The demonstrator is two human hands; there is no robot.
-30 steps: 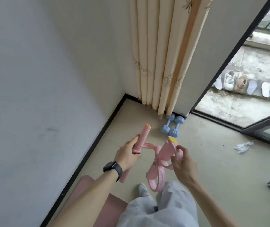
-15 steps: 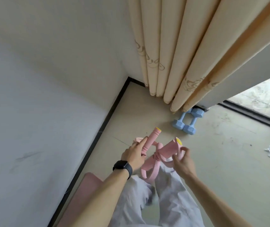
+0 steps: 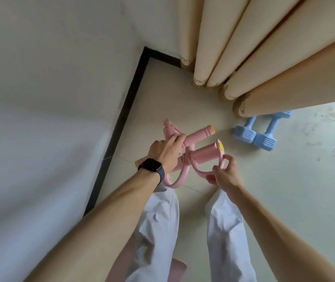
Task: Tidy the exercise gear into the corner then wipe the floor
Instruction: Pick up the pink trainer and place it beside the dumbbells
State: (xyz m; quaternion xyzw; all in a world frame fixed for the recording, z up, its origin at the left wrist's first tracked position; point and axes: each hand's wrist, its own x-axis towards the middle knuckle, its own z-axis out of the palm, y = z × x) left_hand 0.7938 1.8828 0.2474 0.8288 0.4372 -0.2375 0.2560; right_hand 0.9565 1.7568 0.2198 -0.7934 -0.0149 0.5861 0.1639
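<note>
A pink pedal resistance puller (image 3: pixel 200 154), with foam bars capped in yellow and looped bands, hangs above the floor near the room's corner. My left hand (image 3: pixel 166 152), with a dark watch on its wrist, grips the upper foam bar. My right hand (image 3: pixel 224 174) pinches one of the pink loops at the puller's right side. Two light blue dumbbells (image 3: pixel 258 135) lie side by side on the floor to the right, partly under the curtain's hem.
Beige curtain folds (image 3: pixel 244 58) hang at the upper right, close to my head. A white wall (image 3: pixel 50 98) with a black skirting board (image 3: pixel 122 123) runs along the left into the corner. A pink mat (image 3: pixel 177 268) lies under my feet.
I have stepped closer to the corner and bent lower, so the curtain and dumbbells loom larger. Both hands carried the puller forward, still holding it. The doorway and crumpled cloth left the view.
</note>
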